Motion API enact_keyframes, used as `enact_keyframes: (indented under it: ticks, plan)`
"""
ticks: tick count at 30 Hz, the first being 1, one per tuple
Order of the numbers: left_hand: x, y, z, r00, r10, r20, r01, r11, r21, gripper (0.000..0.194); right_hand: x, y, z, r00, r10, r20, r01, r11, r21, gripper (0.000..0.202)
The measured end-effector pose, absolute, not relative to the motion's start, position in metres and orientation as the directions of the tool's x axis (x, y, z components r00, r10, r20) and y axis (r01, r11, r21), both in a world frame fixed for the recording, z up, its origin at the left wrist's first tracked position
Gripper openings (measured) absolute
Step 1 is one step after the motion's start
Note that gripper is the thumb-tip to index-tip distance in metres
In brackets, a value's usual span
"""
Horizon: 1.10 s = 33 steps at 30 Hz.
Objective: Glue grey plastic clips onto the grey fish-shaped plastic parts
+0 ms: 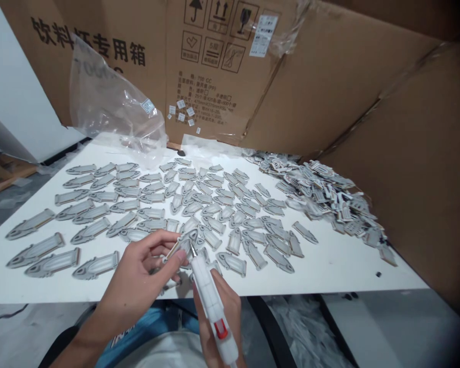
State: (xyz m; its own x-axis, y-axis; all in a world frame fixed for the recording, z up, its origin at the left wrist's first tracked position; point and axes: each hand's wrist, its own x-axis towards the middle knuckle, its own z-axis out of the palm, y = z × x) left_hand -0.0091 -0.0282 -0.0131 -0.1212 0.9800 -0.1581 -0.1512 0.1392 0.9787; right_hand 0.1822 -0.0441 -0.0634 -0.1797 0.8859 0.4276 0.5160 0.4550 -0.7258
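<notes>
A small grey plastic piece (184,244) is pinched between the thumb and fingers of my left hand (149,266), just above the front part of the white table. My right hand (222,312) is wrapped round a white pen-like tool (209,291) with a red switch and a metal tip. That tip meets the grey piece or hovers right at it; which one I cannot tell. Similar grey pieces (97,265) lie spread in loose rows around and beyond both hands.
A heap of grey pieces (322,189) covers the back right of the white table (345,276). Behind stands a large cardboard box (138,92) with a clear plastic bag (111,102) against it. Cardboard (417,168) also walls the right side.
</notes>
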Motion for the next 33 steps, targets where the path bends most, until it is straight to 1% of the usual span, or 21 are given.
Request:
enact_keyframes:
  ticks: [6,12,16,18,21,23,25,26,27,29,31,33]
  plan:
    - [-0.006,-0.032,-0.013,-0.145,0.977,-0.158,-0.189,0.130,0.973,0.045,0.180,-0.046,-0.062,-0.172,0.920,0.353,0.492,0.390,-0.778,0.029]
    - [-0.005,-0.035,-0.009,-0.131,0.977,-0.165,-0.194,0.138,0.971,0.041,0.180,-0.043,-0.062,-0.167,0.917,0.362,0.477,0.397,-0.784,0.024]
    - [-0.004,-0.036,-0.008,-0.131,0.981,-0.146,-0.178,0.122,0.977,0.039,0.180,-0.042,-0.059,-0.164,0.921,0.353,0.467,0.387,-0.795,0.026]
    - [-0.006,-0.036,-0.010,-0.139,0.983,-0.116,-0.136,0.097,0.986,0.036,0.180,-0.042,-0.057,-0.156,0.927,0.341,0.451,0.373,-0.810,0.029]
    - [-0.010,-0.036,-0.013,-0.147,0.989,-0.009,-0.009,0.008,1.000,0.028,0.183,-0.043,-0.058,-0.166,0.930,0.327,0.428,0.367,-0.826,0.031]
    - [-0.014,-0.035,-0.014,-0.157,0.982,0.106,0.120,-0.088,0.989,0.021,0.186,-0.044,-0.062,-0.173,0.948,0.267,0.399,0.315,-0.861,0.026]
    - [-0.018,-0.034,-0.014,-0.164,0.953,0.255,0.289,-0.201,0.936,0.014,0.190,-0.045,-0.067,-0.149,0.973,0.174,0.360,0.218,-0.907,0.022]
    - [-0.019,-0.033,-0.013,-0.156,0.929,0.336,0.373,-0.260,0.891,0.012,0.191,-0.046,-0.069,-0.131,0.983,0.131,0.344,0.169,-0.924,0.023]
    - [-0.020,-0.033,-0.012,-0.138,0.900,0.413,0.447,-0.316,0.837,0.014,0.192,-0.046,-0.070,-0.113,0.988,0.102,0.336,0.135,-0.932,0.024]
    - [-0.022,-0.032,-0.010,-0.083,0.842,0.533,0.542,-0.411,0.733,0.021,0.193,-0.046,-0.070,-0.111,0.990,0.087,0.347,0.121,-0.930,0.029]
    - [-0.023,-0.031,-0.010,-0.029,0.801,0.598,0.587,-0.471,0.659,0.028,0.192,-0.044,-0.067,-0.135,0.988,0.076,0.356,0.120,-0.927,0.035]
    - [-0.025,-0.030,-0.010,0.011,0.780,0.625,0.609,-0.501,0.615,0.032,0.191,-0.043,-0.062,-0.165,0.985,0.039,0.342,0.094,-0.935,0.039]
